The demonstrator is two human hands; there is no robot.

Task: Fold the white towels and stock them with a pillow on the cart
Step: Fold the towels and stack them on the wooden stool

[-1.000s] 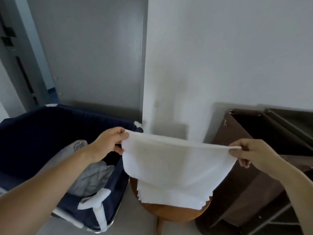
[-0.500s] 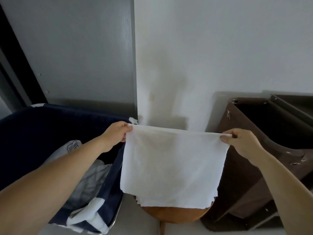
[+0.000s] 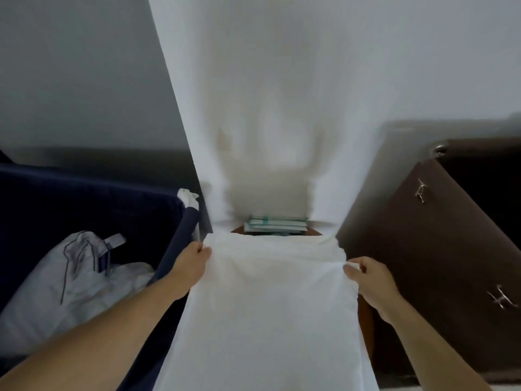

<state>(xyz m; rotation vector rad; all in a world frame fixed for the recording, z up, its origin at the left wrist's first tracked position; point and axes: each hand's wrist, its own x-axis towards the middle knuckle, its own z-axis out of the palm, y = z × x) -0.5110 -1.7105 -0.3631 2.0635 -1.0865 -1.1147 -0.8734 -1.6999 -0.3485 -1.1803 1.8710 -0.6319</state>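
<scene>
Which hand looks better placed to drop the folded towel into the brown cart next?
Probably the right hand. It pinches the white towel's corner right beside the brown cart, while the left hand grips the opposite corner next to the navy bin.

Dim, soft daylight; motion blur, wide-angle distortion.

Brown cabinet (image 3: 439,249) — stacked packets (image 3: 275,223)

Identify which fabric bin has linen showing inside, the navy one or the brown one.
The navy bin beside the left hand: crumpled pale linen lies inside. The brown bin shows only dark interior.
</scene>
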